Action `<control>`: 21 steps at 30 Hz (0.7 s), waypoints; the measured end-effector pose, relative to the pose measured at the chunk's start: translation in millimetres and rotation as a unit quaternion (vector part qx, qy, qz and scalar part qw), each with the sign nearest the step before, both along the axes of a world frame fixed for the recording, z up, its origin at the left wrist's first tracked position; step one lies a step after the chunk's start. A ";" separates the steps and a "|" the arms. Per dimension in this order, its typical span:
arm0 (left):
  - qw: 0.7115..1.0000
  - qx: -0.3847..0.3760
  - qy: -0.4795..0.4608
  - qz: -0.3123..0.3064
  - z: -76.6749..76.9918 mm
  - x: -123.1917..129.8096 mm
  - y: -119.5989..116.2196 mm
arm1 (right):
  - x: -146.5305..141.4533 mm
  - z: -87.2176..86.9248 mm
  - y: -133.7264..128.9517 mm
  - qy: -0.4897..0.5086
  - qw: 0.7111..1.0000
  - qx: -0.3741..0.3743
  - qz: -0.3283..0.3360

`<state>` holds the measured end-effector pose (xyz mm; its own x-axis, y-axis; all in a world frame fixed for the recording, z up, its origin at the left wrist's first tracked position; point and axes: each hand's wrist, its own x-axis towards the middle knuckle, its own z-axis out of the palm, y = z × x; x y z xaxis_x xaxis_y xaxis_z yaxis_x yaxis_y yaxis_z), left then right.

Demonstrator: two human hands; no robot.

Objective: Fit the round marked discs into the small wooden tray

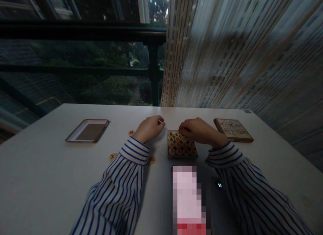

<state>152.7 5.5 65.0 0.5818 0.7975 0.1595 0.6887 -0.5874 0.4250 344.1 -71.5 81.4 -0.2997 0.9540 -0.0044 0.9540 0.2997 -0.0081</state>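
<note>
A square box (183,157) of round wooden xiangqi pieces, marked in red and black characters, sits on the white table in front of me. My right hand (196,130) is over the box's far right part, fingers closed and fingertips down at the back row. It hides some pieces, and whatever it pinches is hidden too. Left of the box, my left hand (152,127) hovers above the table with fingers loosely bent, thumb and forefinger a little apart; nothing shows in them. Loose xiangqi pieces lie around my left forearm: one (131,133) behind the wrist, another (112,157) to its left, a third (151,160) by the cuff.
An open shallow tray-like lid (73,137) lies at the left of the white table (37,174). A flat decorated box (234,130) rests at the right. A phone-like device (186,194) with a blurred screen is close to me. Railing and curtain stand beyond the table's far edge.
</note>
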 end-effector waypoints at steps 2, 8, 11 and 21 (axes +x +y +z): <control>1.000 0.008 -0.008 0.005 1.0 -0.9 0.1 | -2.2 2.4 -1.5 0.003 1.000 0.009 -0.009; 0.999 0.033 -0.016 0.011 4.2 -3.5 0.0 | -9.6 7.2 -6.0 0.003 0.999 0.011 -0.039; 0.999 0.048 -0.022 0.013 7.3 -4.8 -1.8 | -13.0 7.7 -7.4 0.005 1.000 0.012 -0.020; 0.997 0.063 -0.040 0.033 11.9 -6.8 -17.9 | -25.8 8.5 -14.6 -0.019 1.000 0.000 0.014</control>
